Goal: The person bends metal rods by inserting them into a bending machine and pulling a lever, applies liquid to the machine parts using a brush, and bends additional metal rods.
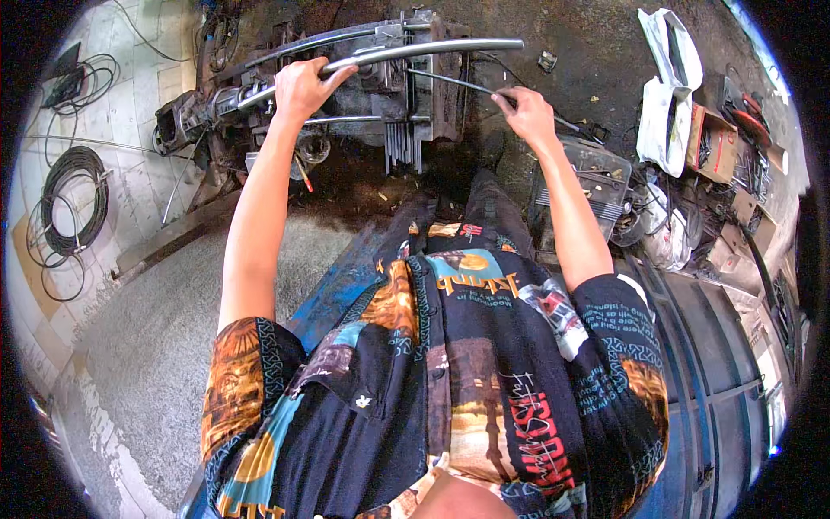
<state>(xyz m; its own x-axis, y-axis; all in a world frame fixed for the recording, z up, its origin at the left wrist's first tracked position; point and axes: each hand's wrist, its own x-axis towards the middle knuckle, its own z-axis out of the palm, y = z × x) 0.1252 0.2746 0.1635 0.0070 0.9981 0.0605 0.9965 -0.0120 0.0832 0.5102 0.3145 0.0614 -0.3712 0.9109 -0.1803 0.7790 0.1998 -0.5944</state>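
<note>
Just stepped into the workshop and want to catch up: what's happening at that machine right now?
A person in a patterned shirt stands over a grimy metal machine on the floor. Their left hand grips a long curved metal bar that runs across its top. The right hand holds a thin metal rod angled toward the machine. Coiled cable lies to the left, with boxes of parts on the right.
</note>
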